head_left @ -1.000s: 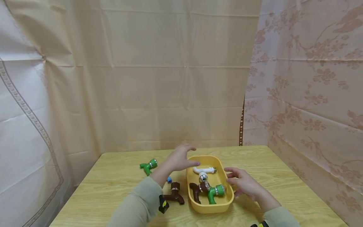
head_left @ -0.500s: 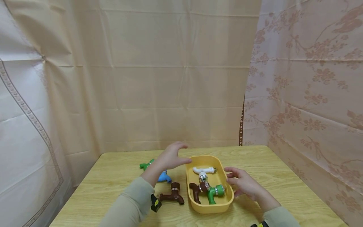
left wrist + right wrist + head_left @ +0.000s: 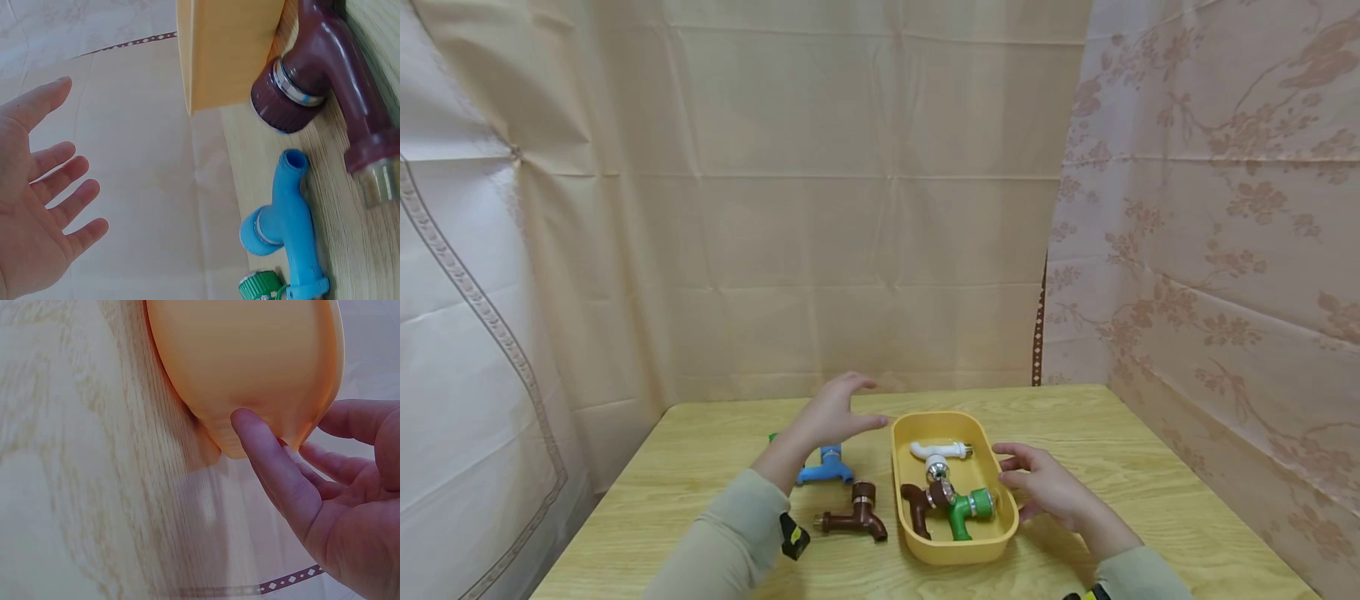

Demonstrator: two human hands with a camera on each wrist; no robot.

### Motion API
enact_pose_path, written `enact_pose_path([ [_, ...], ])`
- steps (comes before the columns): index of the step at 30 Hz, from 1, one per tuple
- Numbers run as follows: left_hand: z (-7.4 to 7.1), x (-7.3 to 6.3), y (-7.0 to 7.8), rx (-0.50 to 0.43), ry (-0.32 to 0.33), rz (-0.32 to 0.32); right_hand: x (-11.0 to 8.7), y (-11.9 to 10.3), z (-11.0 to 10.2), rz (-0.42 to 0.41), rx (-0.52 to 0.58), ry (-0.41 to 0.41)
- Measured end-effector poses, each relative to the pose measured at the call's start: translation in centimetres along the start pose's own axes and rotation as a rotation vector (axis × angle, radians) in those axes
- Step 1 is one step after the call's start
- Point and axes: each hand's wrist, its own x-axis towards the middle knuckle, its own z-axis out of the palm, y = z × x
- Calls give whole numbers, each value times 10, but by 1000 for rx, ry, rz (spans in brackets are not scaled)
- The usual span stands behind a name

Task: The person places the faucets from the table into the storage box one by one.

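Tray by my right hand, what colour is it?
Yellow; the tray shows best in the head view.

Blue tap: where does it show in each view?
Head: blue tap, left of the yellow tray, beyond the loose brown tap.
Left wrist: lower right, below that brown tap.
Right wrist: not in it.
Shared landmark: the yellow tray, in all three.

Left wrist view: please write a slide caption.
Empty left hand near blue tap, brown tap, green tap and yellow tray.
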Motion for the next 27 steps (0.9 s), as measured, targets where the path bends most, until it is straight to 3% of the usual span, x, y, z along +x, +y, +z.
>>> enact_pose_path([
  [18, -14, -10, -23, -3, 32, -61, 2, 1, 0, 10, -8, 11],
  [27, -14, -16, -38, -11, 30, -100, 2, 1, 0, 22, 2, 20],
])
